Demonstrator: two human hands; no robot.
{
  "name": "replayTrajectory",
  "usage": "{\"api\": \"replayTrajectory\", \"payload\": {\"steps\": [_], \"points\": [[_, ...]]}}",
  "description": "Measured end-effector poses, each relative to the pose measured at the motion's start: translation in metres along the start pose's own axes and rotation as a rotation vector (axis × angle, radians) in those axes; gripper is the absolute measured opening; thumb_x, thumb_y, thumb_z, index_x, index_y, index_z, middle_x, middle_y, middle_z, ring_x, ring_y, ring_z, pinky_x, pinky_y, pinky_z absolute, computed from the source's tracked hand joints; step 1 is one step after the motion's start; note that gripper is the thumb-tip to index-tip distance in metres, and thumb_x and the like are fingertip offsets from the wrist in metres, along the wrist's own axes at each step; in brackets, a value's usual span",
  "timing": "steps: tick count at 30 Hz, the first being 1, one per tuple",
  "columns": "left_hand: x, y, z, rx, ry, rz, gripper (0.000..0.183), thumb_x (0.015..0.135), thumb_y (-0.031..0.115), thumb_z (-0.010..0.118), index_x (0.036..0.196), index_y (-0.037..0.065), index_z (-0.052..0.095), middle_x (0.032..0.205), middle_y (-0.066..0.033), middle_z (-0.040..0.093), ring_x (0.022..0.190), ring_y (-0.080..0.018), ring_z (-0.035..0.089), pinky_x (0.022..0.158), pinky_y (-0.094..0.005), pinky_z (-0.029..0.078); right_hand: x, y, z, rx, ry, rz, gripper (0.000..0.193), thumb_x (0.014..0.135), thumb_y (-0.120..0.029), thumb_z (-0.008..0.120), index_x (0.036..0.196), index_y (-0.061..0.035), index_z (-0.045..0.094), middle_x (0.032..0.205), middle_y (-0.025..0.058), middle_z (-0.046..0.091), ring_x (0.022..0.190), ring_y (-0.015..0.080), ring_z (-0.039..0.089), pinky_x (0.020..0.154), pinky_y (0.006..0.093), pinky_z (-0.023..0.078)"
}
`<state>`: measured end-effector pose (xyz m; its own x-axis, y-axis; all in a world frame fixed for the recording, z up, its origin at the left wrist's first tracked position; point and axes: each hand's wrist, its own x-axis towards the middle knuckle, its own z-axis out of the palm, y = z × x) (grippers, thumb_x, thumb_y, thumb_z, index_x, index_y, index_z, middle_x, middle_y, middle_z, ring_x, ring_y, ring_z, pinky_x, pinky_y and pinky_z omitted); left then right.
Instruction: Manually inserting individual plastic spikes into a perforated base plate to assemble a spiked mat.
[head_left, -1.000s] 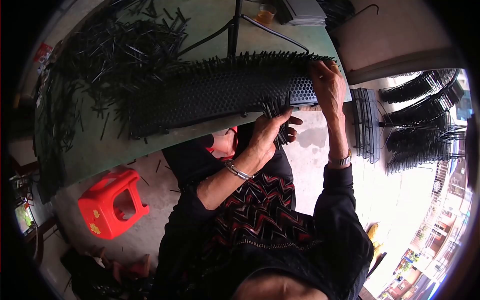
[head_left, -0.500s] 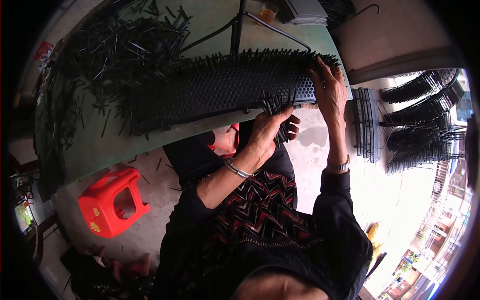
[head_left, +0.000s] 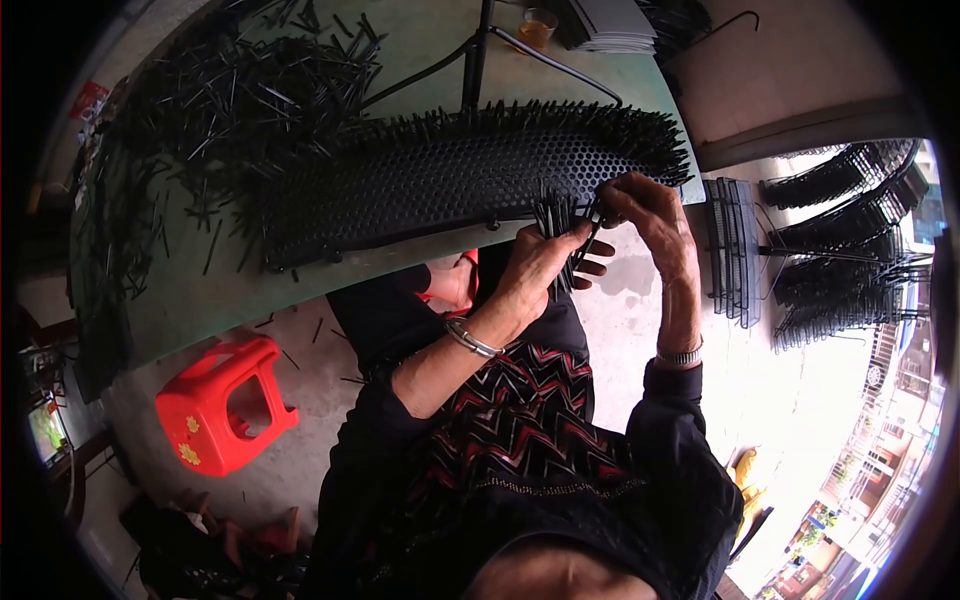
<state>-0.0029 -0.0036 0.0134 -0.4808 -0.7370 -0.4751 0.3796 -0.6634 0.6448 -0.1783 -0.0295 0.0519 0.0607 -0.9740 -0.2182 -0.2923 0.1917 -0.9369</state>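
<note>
A long, curved black perforated panel (head_left: 430,185) lies along the table's near edge. Thin black sticks (head_left: 540,122) stand upright in the holes of its far rows, and the nearer holes show bare. My left hand (head_left: 535,265) grips a bunch of loose black sticks (head_left: 556,215) just below the panel's near edge. Close beside that bunch, my right hand (head_left: 645,210) pinches with thumb and forefinger at the end of a dark stick, its tip partly hidden by the fingers.
Loose black sticks (head_left: 250,85) are heaped on the green table (head_left: 190,290). A black metal stand (head_left: 478,65) and a cup of amber liquid (head_left: 537,28) are beyond the panel. A red stool (head_left: 225,410) stands lower left. Stacked black panels (head_left: 735,250) and racks (head_left: 840,250) fill the right.
My right hand has come down from the far right end of the stick rows to the bunch. My left hand has shifted slightly right, still gripping it.
</note>
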Motion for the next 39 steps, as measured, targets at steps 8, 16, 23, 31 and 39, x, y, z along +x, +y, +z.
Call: {"api": "replayTrajectory", "payload": {"steps": [8,16,23,31,39], "points": [[0.005,-0.006,0.001,0.094,0.100,0.106,0.027,0.093,0.029,0.061,0.099,0.004,0.067,0.084,-0.0108,0.072,0.062,-0.0162,0.068,0.049,-0.0252,0.050,0.002,-0.002,0.003,-0.058,0.043,-0.027,0.019,0.092,-0.014,0.062,0.096,0.0042,0.066,0.079,0.0063,0.066,0.072,0.0109,0.061,0.069,0.0254,0.049],[0.011,0.001,-0.005,-0.112,0.109,-0.105,0.036,0.090,0.037,0.064,0.114,0.010,0.062,0.101,-0.0126,0.070,0.083,-0.0205,0.069,0.065,-0.0335,0.055,0.017,-0.020,0.001,-0.184,0.513,-0.272,0.016,0.092,-0.009,0.059,0.100,0.0032,0.066,0.084,0.0092,0.071,0.075,0.0116,0.066,0.070,0.0246,0.052],[0.025,-0.019,-0.008,-0.241,0.042,-0.125,0.028,0.092,0.028,0.061,0.110,0.007,0.060,0.098,-0.0162,0.069,0.083,-0.0243,0.068,0.072,-0.0380,0.057,0.054,0.001,0.000,-0.441,0.745,-0.497,0.014,0.093,-0.009,0.057,0.099,-0.0013,0.067,0.080,0.0073,0.071,0.074,0.0129,0.068,0.069,0.0259,0.052],[0.018,-0.015,-0.003,-0.281,0.127,-0.096,0.025,0.095,0.023,0.055,0.110,0.004,0.061,0.095,-0.0146,0.067,0.085,-0.0245,0.067,0.074,-0.0393,0.057,0.056,0.000,0.002,-0.659,0.732,-0.545,0.014,0.093,-0.011,0.056,0.100,-0.0032,0.066,0.080,0.0087,0.071,0.074,0.0221,0.069,0.068,0.0302,0.051],[0.016,-0.016,-0.008,-0.251,0.078,-0.067,0.024,0.096,0.024,0.056,0.107,0.004,0.062,0.077,-0.0086,0.064,0.062,-0.0147,0.054,0.057,-0.0321,0.046,0.065,0.011,0.010,-0.823,0.621,-0.554,0.014,0.090,-0.012,0.061,0.100,-0.0095,0.070,0.092,0.0097,0.064,0.080,0.0266,0.065,0.068,0.0345,0.050]]}}
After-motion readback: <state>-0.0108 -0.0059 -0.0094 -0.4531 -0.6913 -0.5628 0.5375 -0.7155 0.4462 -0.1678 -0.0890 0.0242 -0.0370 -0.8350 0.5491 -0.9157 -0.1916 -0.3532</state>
